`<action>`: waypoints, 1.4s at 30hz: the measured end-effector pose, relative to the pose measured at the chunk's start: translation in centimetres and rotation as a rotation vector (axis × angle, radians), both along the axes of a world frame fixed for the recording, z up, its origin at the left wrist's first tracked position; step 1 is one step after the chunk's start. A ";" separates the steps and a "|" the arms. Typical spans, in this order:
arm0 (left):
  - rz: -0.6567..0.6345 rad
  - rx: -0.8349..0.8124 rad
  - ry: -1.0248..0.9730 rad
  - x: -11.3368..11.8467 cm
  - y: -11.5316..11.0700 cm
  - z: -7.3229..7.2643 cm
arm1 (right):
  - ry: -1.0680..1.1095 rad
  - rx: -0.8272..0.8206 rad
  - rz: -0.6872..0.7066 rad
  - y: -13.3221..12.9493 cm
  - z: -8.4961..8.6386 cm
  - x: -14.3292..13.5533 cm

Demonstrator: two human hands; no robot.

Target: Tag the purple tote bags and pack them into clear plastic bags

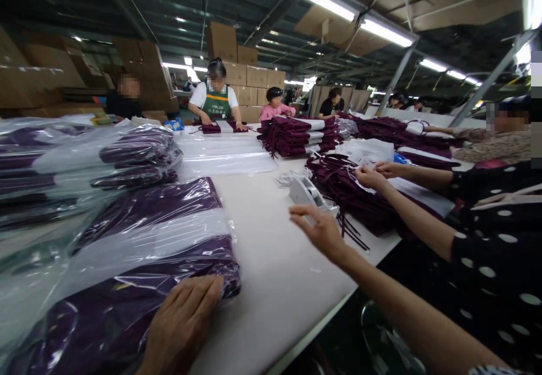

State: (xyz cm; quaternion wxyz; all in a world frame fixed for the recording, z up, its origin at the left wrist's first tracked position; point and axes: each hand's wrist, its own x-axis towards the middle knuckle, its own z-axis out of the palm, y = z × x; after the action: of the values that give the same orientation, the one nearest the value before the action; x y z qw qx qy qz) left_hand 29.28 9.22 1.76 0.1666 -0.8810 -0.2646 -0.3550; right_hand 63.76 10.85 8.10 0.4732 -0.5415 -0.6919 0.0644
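Observation:
Under my left hand (182, 318) lies a folded dark purple garment in a clear plastic bag (169, 239), with a white band across its middle. The fingers of that hand rest flat on the bag's near right corner, close together and stretched out. My right hand (319, 231) hovers over the table in front of a grey tape dispenser (307, 193), fingers extended and apart, with nothing visible in them. The dispenser's right side is partly hidden behind the hand.
Bagged purple garments (135, 155) are stacked at the left. Flat clear bags (224, 152) lie farther back. A co-worker's hands (372, 176) handle white tags above a purple pile (339, 183) at the right. More workers and purple stacks (296, 135) line the white table (262, 251).

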 end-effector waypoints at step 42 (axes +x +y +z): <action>-0.038 0.021 -0.021 0.5 -0.5 0.2 | 0.845 -0.642 -0.494 -2.7 -3.2 11.8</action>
State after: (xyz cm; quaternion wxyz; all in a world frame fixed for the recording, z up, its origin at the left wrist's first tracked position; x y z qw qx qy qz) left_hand 29.82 8.71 1.99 0.1662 -0.8804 -0.2459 -0.3700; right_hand 75.52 8.15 4.86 0.5214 -0.7304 -0.2423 0.3689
